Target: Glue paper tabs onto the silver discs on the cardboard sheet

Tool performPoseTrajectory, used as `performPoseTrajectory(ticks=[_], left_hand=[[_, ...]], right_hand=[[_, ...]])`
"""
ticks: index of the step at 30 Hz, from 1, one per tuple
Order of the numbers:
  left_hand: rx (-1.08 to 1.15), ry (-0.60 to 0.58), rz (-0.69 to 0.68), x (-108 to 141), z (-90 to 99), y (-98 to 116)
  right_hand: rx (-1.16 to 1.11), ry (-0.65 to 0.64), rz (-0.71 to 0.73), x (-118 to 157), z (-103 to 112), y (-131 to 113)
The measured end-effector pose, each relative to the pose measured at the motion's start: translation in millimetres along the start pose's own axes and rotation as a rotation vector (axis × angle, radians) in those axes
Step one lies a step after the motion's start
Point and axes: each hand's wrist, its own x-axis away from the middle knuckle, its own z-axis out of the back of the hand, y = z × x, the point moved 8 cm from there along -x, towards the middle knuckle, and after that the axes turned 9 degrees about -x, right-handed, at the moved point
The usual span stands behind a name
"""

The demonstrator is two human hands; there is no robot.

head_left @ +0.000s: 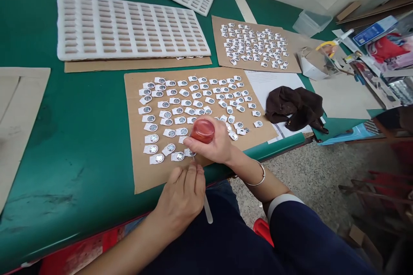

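Note:
My right hand (214, 144) is wrapped round a glossy red-brown rounded bottle (202, 131); a thin tip seems to point down from it. Under that tip lies a small white tag with a round metallic piece (189, 152), partly hidden. My left hand (183, 195) is closed at the near edge of the cardboard sheet (145, 184), its fingertips close below the tip. A flat pale stick (208, 211) sticks out from under its fingers, and the grip itself is hidden. Several similar tags (157, 159) lie in rough rows on the cardboard.
A white slotted foam tray (77, 53) rests on cardboard behind, with another foam tray (206, 2) farther back. A second tagged cardboard sheet (222, 62) lies at the back right. Right of me are dark brown cloth (293, 105), a clear container (311, 23) and yellow-handled scissors (325, 45).

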Motion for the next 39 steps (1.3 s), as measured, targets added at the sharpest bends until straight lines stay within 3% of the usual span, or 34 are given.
performPoseTrajectory(ticks=[12,39], left_hand=[[0.003,-0.007,0.003,2.2,-0.8,1.1],[-0.014,-0.008,-0.003,3.1,0.2,-0.6]], right_hand=[[0.010,-0.049,0.006,0.2,-4.7,-2.5],[0.039,-0.019,-0.007,0.7,-4.1,2.2]])
